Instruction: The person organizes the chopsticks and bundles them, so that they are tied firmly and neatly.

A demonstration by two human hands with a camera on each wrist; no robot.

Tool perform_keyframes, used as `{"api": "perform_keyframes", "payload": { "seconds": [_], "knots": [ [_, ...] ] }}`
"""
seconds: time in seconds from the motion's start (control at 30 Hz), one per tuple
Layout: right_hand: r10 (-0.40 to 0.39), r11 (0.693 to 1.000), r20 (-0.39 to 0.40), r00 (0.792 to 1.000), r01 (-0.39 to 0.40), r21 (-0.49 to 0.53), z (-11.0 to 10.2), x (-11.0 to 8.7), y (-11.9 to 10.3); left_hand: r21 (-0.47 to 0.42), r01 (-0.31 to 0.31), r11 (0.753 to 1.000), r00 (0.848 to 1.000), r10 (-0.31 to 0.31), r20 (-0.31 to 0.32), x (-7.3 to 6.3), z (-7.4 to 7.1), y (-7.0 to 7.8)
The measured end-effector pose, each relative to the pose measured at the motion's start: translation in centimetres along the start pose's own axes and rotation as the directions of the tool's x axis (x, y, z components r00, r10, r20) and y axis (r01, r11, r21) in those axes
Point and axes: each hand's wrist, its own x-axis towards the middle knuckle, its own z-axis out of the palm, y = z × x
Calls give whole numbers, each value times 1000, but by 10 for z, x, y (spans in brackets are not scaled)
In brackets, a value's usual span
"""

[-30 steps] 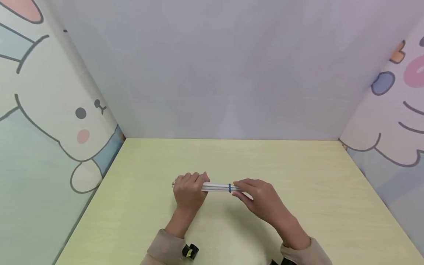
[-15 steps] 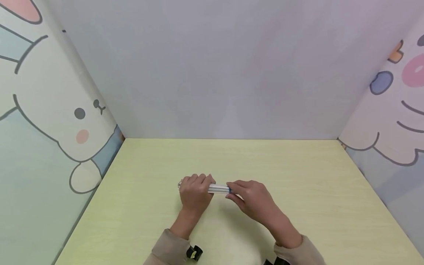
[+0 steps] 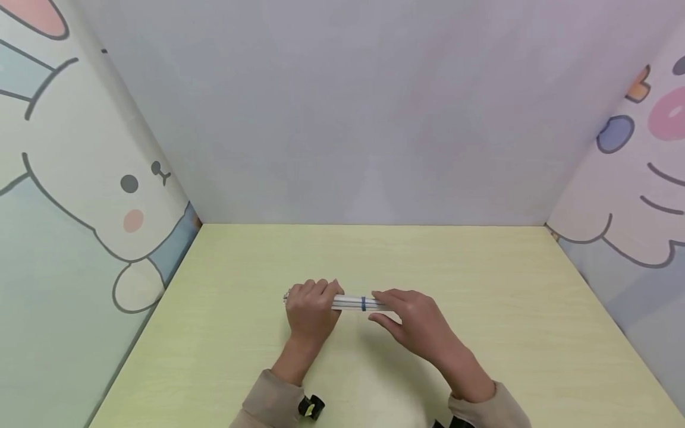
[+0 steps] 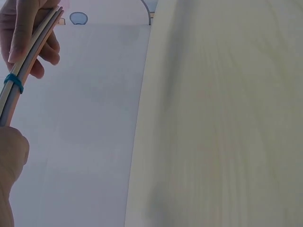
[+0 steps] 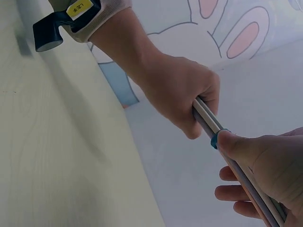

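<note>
In the head view, my left hand (image 3: pixel 312 312) grips a bundle of slim white sticks (image 3: pixel 348 302), held level above the table. Its knobby ends stick out past the left side of that hand. A blue elastic band (image 3: pixel 364 304) circles the bundle between my hands. My right hand (image 3: pixel 420 324) is around the bundle's right part, fingers on top and thumb below. In the right wrist view, the thumb of my right hand (image 5: pixel 265 161) lies by the band (image 5: pixel 216 140), its other fingers behind the sticks (image 5: pixel 251 189). What the sticks are I cannot tell.
A pale yellow wooden table (image 3: pixel 257 255) lies under both hands. A plain grey-lilac wall (image 3: pixel 364 119) rises behind it. Cartoon-printed panels (image 3: pixel 80 238) stand on the left and right sides. Black straps (image 3: pixel 311 406) sit at the beige sleeves.
My right hand slid left to the blue band, then back right, uncovering it. The band now sits nearer my left hand, which still grips the bundle.
</note>
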Motion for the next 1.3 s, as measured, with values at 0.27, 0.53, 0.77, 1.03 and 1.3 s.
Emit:
{"api": "perform_keyframes", "payload": {
  "seconds": [0.27,0.53,0.77,1.03,1.3],
  "knots": [
    [-14,998,3,1000,14,-58,6,1,-5,-15,13,1000,1000,-13,4,0,-1,7],
    [-11,994,23,1000,14,-109,10,6,-13,-14,15,1000,1000,-15,3,-1,-2,13],
    [16,992,43,999,-11,-123,12,8,-14,-7,29,1000,1000,-29,12,-1,0,14],
    [11,989,57,998,-3,-146,18,9,-18,-8,-7,1000,1000,7,1,-4,2,19],
    [39,989,74,996,-28,-145,22,13,-19,-13,5,1000,1000,-5,29,-4,1,21]
  ]
}}
